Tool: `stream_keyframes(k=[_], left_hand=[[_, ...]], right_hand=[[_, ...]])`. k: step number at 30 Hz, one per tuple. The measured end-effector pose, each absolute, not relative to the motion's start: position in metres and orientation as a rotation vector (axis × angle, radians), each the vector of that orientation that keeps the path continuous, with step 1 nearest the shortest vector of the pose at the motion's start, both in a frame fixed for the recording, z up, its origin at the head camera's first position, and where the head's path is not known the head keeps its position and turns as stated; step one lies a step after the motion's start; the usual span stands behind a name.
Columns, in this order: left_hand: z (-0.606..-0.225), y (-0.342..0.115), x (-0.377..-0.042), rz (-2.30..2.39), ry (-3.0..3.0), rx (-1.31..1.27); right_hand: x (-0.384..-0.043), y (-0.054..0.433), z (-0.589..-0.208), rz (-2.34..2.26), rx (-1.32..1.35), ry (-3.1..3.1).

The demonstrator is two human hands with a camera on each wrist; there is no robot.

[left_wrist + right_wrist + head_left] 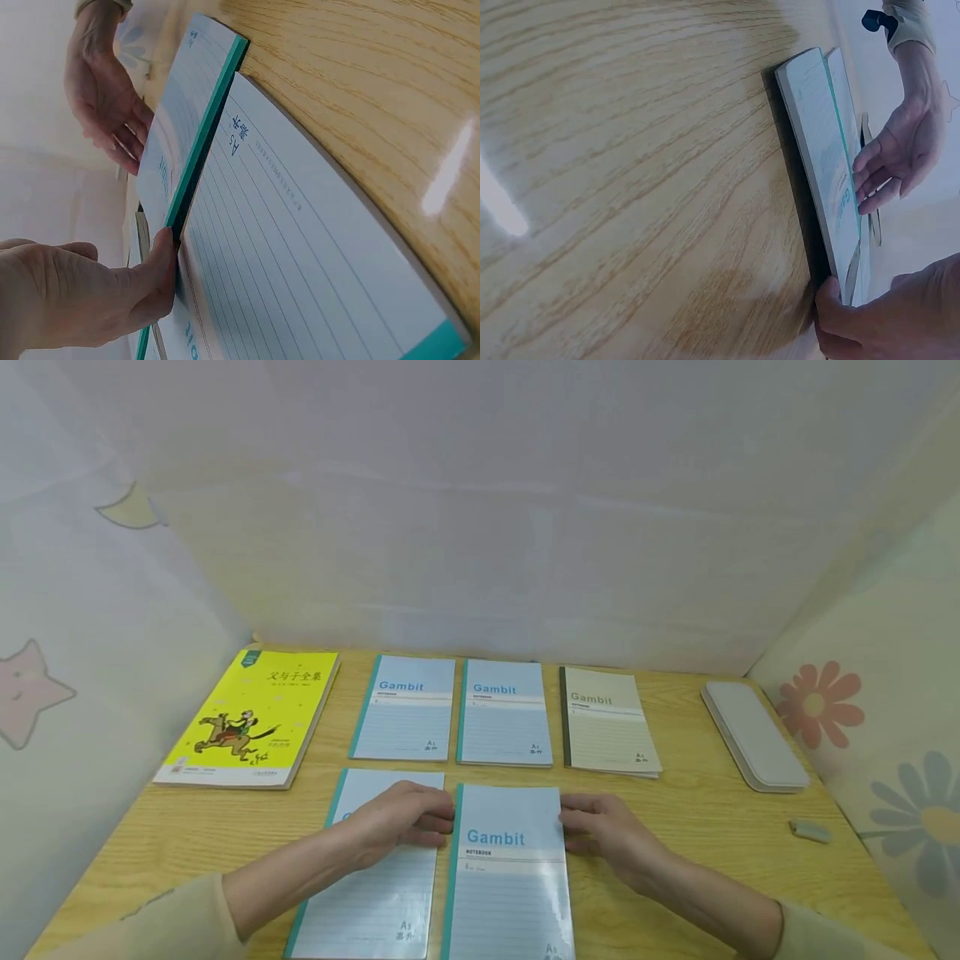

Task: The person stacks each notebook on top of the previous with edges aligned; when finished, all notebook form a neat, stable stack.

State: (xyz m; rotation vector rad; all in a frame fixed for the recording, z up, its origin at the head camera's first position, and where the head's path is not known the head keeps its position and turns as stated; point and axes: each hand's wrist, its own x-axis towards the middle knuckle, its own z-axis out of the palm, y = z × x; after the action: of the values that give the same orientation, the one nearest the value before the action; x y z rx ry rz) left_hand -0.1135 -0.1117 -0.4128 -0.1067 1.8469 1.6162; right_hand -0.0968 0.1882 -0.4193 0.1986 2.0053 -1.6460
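Observation:
A pale blue Gambit notebook (pixel 510 893) with a teal spine lies flat in front, one hand at each long side. The left hand (pixel 408 814) comes in over another blue notebook (pixel 375 902), its loosely straight fingers at the spine. In the left wrist view, the thumb (pixel 160 244) reaches that teal spine (pixel 206 131). From the other side, the right hand (pixel 603 835) has its fingertips at the upper right edge. A dark strip of shadow runs under this edge of the front notebook (pixel 821 150) in the right wrist view.
Behind stand two more blue notebooks (pixel 405 714) (pixel 505 718) and a beige notebook (pixel 607 727) in a row. A thick yellow book (pixel 255 702) lies left. A white case (pixel 753 735) and a small grey-green object (pixel 810 832) lie right. Fabric walls (pixel 510 527) enclose the table.

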Motion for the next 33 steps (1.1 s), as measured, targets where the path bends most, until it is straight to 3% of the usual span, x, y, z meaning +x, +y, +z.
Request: stream_keyframes(k=[25,33], left_hand=[[-0.434,-0.119,-0.121,1.629,1.766,0.155],[-0.421,-0.126,-0.138,1.686,1.767,0.235]], right_hand=[[-0.103,0.204,-0.433,-1.651,-0.178,1.855],[-0.121,0.210,-0.423,-1.685,-0.228,1.882]])
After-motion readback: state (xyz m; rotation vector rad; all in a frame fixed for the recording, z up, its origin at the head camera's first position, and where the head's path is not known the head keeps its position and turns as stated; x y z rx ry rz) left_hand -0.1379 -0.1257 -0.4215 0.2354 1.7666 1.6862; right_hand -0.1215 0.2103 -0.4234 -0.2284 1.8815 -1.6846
